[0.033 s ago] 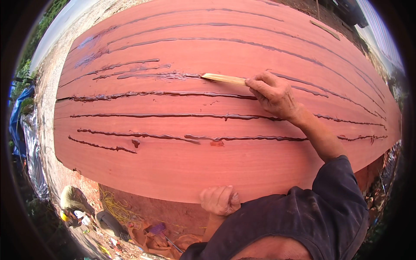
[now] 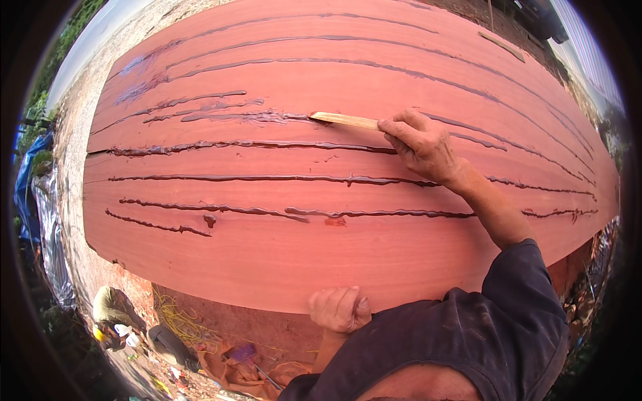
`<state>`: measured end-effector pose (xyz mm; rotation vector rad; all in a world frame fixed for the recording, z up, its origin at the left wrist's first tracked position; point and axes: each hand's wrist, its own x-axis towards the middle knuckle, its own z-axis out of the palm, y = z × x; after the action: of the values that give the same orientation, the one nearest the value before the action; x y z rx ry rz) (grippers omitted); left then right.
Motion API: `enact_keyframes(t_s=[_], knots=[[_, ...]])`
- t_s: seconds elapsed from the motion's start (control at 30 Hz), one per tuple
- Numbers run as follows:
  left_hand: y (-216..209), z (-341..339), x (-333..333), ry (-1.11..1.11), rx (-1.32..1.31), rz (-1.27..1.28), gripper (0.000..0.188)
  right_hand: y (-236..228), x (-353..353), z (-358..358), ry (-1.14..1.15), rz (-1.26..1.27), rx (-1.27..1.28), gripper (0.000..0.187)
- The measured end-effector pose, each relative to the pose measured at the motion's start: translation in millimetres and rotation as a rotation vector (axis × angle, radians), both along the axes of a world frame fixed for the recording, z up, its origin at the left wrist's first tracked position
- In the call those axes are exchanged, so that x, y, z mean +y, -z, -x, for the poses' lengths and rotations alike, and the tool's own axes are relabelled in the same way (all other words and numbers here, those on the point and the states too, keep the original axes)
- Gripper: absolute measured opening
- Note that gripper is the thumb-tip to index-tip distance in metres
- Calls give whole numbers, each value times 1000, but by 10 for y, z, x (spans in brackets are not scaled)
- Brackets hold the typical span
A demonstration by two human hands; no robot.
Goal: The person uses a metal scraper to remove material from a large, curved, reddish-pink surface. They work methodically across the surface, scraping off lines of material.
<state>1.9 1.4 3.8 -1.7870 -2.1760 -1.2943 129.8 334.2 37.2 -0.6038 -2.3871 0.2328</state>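
Observation:
A broad reddish wooden slab (image 2: 267, 267) fills most of the view, crossed lengthwise by several lines of thick dark glossy paste (image 2: 267, 178). My right hand (image 2: 424, 147) is closed around a pale flat wooden stick (image 2: 351, 121) reaching over the slab. The stick's dark, smeared left tip meets the right end of a short rough paste line (image 2: 267, 117). At the slab's near edge, my left hand (image 2: 340, 309) rests curled into a fist; no object shows in it, and its palm side is hidden.
Another person (image 2: 117, 311) bends down at lower left, near tangled yellow cord (image 2: 179, 321). Brown cloth (image 2: 227, 367) lies below the slab. A thin wooden strip (image 2: 501, 47) lies at its far right edge. Blue sheeting (image 2: 30, 180) and silvery sheeting (image 2: 53, 234) stand at far left.

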Motion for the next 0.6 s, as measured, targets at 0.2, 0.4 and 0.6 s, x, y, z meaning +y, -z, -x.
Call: enact_keyframes(t_s=[0.2, 0.4, 0.6], knots=[[-14, 3, 1, -8, -2, 5, 19, -65, -37, 86, -2, -8, -52, 25], [-9, 10, -11, 1, -1, 13, 19, -70, -42, 29, -6, -99, -65, 25], [-19, 21, -14, 12, 2, 31, 19, -86, -35, -129, -15, -109, -54, 27]])
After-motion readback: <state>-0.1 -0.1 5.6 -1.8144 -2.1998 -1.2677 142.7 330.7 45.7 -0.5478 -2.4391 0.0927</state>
